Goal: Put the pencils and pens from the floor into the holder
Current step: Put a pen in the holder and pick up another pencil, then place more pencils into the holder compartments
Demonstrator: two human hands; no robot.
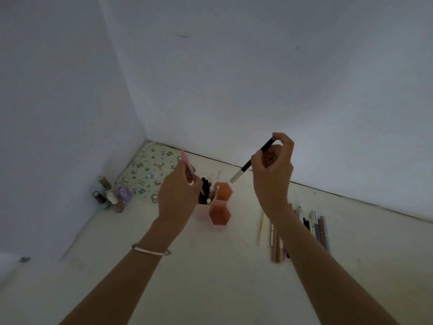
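Observation:
An orange holder (220, 211) made of hexagonal tubes stands on the pale floor, with several dark and white pens (207, 191) sticking out of its left tube. My left hand (179, 198) hovers just left of it, shut on a pink pen (187, 166) that slants up and away. My right hand (274, 174) is raised to the right of the holder and grips a black pen with a white end (251, 160), tilted with the white end down toward the holder. A row of pens and pencils (311, 227) lies on the floor, partly hidden by my right forearm.
A patterned cushion (150, 170) lies in the corner where two white walls meet. Several small bottles (112, 195) stand beside it by the left wall. A silver bangle (151, 250) circles my left wrist.

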